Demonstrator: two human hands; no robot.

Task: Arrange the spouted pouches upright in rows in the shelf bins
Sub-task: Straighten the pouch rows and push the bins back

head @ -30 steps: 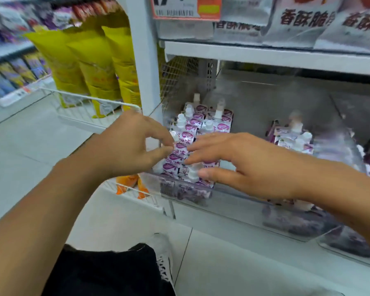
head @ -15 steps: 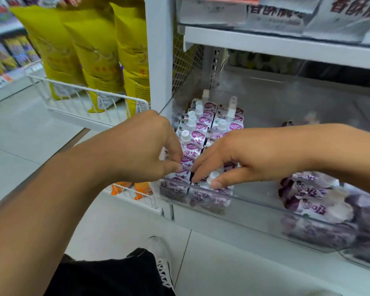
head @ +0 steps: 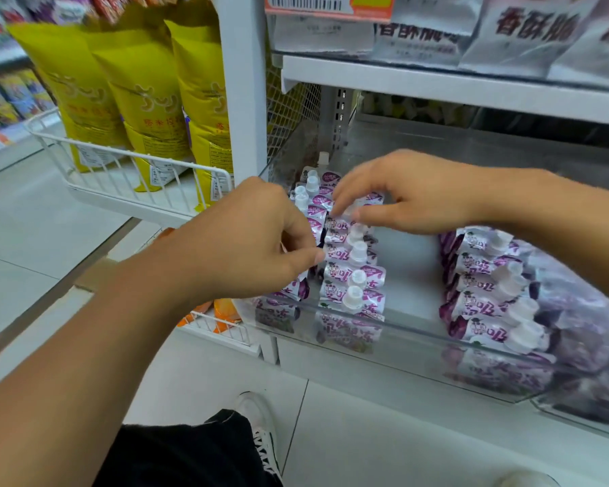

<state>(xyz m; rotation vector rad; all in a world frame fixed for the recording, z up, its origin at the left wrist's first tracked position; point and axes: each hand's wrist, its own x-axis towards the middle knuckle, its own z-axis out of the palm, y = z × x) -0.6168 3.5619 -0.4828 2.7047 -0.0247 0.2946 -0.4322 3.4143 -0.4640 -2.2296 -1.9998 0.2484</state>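
Note:
White and purple spouted pouches point(head: 352, 279) with white caps stand upright in two rows at the left end of a clear shelf bin point(head: 401, 337). My left hand point(head: 250, 240) pinches the top edge of a pouch in the left row between thumb and curled fingers. My right hand point(head: 405, 195) hovers over the right row farther back, fingertips touching a pouch top beside a cap. A third row of the same pouches point(head: 489, 300) leans at the bin's right side, under my right forearm.
A white upright post point(head: 239, 89) stands left of the bin. Yellow bags point(head: 145, 100) sit in a white wire basket point(head: 131, 170) farther left. The shelf above point(head: 454, 89) carries silver packets. My shoe point(head: 261, 427) rests on the tiled floor below.
My right hand has moved from the front of the right row toward the back. My left hand has shifted slightly back along the left row. The camera has moved closer.

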